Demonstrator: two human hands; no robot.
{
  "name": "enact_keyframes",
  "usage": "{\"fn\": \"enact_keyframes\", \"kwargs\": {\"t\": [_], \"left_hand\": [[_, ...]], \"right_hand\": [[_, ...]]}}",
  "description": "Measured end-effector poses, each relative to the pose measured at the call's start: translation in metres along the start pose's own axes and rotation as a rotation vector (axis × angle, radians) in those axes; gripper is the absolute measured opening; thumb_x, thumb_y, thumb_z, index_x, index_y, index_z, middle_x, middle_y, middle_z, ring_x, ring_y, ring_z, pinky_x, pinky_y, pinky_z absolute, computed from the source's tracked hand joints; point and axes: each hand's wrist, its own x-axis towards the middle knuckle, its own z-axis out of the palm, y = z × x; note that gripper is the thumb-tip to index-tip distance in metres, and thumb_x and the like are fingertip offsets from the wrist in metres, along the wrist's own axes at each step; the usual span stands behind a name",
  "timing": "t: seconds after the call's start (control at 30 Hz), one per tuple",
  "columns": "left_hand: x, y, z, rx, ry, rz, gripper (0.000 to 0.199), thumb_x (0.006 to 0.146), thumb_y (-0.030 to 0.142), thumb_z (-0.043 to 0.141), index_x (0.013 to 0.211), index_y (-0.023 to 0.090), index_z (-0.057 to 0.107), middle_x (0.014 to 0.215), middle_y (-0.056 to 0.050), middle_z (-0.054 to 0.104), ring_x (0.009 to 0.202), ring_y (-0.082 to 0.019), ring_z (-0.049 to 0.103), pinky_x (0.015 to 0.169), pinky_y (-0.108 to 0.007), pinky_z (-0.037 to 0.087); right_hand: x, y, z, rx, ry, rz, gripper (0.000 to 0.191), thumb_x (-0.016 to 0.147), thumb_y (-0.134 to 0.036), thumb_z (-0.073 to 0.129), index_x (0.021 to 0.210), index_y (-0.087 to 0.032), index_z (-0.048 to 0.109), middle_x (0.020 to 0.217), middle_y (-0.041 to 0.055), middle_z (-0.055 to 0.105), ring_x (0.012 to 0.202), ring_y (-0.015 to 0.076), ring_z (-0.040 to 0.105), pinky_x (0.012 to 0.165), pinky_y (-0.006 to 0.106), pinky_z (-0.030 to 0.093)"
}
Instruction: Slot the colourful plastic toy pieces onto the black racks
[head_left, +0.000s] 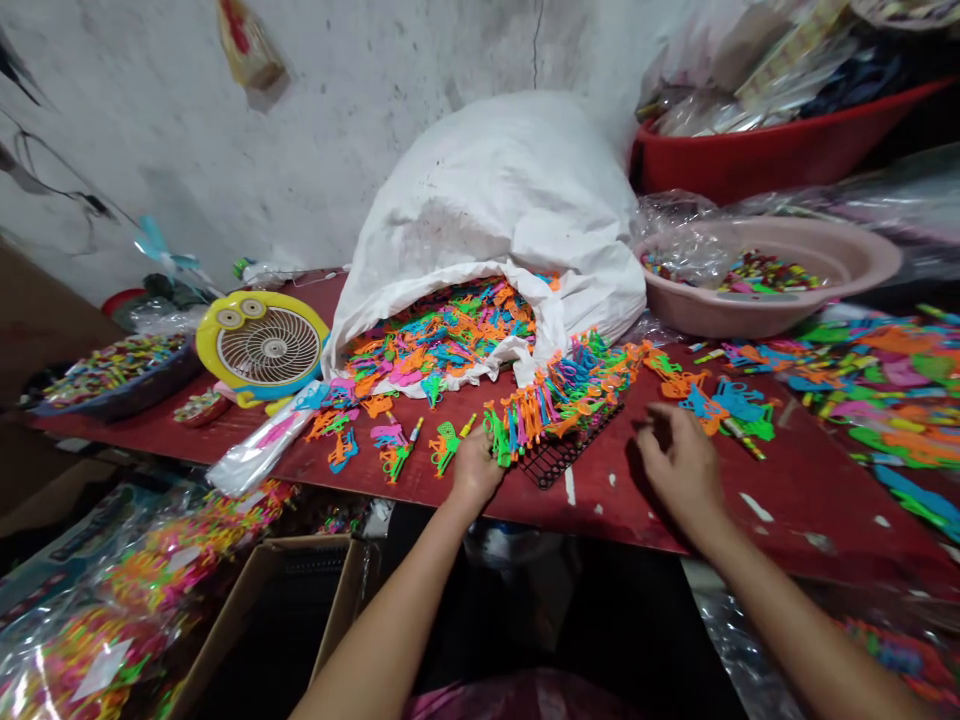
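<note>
My left hand [478, 468] is closed at the near left end of a black plastic rack [559, 462]. A dense row of small plastic toys [562, 400] in orange, green, blue and pink sits along this rack; how each is fixed cannot be made out. To the right, my right hand [681, 468] is held over the table with fingers bent and a gap to the thumb, nothing visible in it. Just beyond it lie loose blue and green toys [739, 402]. Behind the rack, a big white sack [510, 180] gapes open, full of similar toys [450, 330].
A yellow fan [274, 345] stands left, beside a basin of small pieces [120, 370]. A pink basin [772, 310] and red basin [780, 150] are at right. More toys [892, 390] cover the table's right side. A cardboard box [337, 590] sits below the red table [615, 515].
</note>
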Motion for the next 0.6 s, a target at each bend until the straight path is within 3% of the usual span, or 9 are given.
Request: {"fn": "enact_keyframes", "kwargs": {"t": [0.03, 0.1, 0.2, 0.37, 0.5, 0.6], "left_hand": [[0.000, 0.001, 0.000, -0.003, 0.001, -0.011, 0.015, 0.076, 0.008, 0.059, 0.066, 0.019, 0.064, 0.077, -0.002, 0.067, 0.075, -0.016, 0.063, 0.070, -0.024, 0.049], [-0.001, 0.004, 0.001, -0.005, 0.000, -0.031, 0.013, 0.074, 0.008, 0.060, 0.068, 0.018, 0.064, 0.073, -0.001, 0.065, 0.071, -0.015, 0.061, 0.066, -0.023, 0.048], [-0.003, 0.009, 0.003, -0.030, -0.010, -0.037, 0.012, 0.075, 0.008, 0.058, 0.074, 0.018, 0.065, 0.075, 0.000, 0.066, 0.071, -0.015, 0.061, 0.067, -0.023, 0.047], [-0.005, 0.015, 0.001, -0.103, -0.042, -0.011, 0.009, 0.078, 0.014, 0.057, 0.077, 0.019, 0.065, 0.079, -0.001, 0.066, 0.077, -0.016, 0.061, 0.071, -0.024, 0.047], [0.004, 0.020, -0.005, -0.128, 0.123, -0.119, 0.022, 0.081, 0.025, 0.060, 0.061, 0.018, 0.054, 0.064, 0.001, 0.057, 0.064, -0.013, 0.053, 0.063, -0.024, 0.042], [0.016, 0.022, -0.010, -0.135, 0.207, -0.158, 0.025, 0.080, 0.031, 0.061, 0.061, 0.019, 0.050, 0.060, 0.002, 0.052, 0.059, -0.012, 0.049, 0.060, -0.023, 0.039]], "right_hand": [[-0.014, -0.013, -0.005, 0.003, -0.045, -0.095, 0.028, 0.087, -0.021, 0.050, 0.113, -0.018, 0.060, 0.099, 0.0103, 0.065, 0.091, 0.0237, 0.061, 0.084, 0.039, 0.050], [-0.037, -0.037, -0.005, 0.012, -0.255, -0.355, 0.027, 0.091, -0.017, 0.046, 0.112, -0.019, 0.062, 0.105, 0.0108, 0.066, 0.100, 0.0233, 0.061, 0.088, 0.038, 0.049], [-0.054, -0.060, 0.014, -0.124, -0.414, -0.530, 0.037, 0.092, -0.017, 0.048, 0.127, -0.016, 0.058, 0.124, 0.0132, 0.064, 0.114, 0.0264, 0.059, 0.095, 0.041, 0.049], [-0.055, -0.059, 0.040, -0.278, -0.438, -0.556, 0.040, 0.093, -0.028, 0.053, 0.129, -0.013, 0.060, 0.136, 0.0154, 0.059, 0.128, 0.0287, 0.053, 0.112, 0.048, 0.037], [-0.055, -0.056, 0.040, -0.301, -0.459, -0.538, 0.040, 0.093, -0.029, 0.053, 0.129, -0.013, 0.062, 0.134, 0.0151, 0.061, 0.126, 0.0276, 0.055, 0.113, 0.045, 0.037], [-0.056, -0.057, 0.038, -0.283, -0.470, -0.523, 0.041, 0.093, -0.028, 0.053, 0.131, -0.014, 0.061, 0.136, 0.0150, 0.059, 0.128, 0.0270, 0.054, 0.113, 0.046, 0.037]]}}
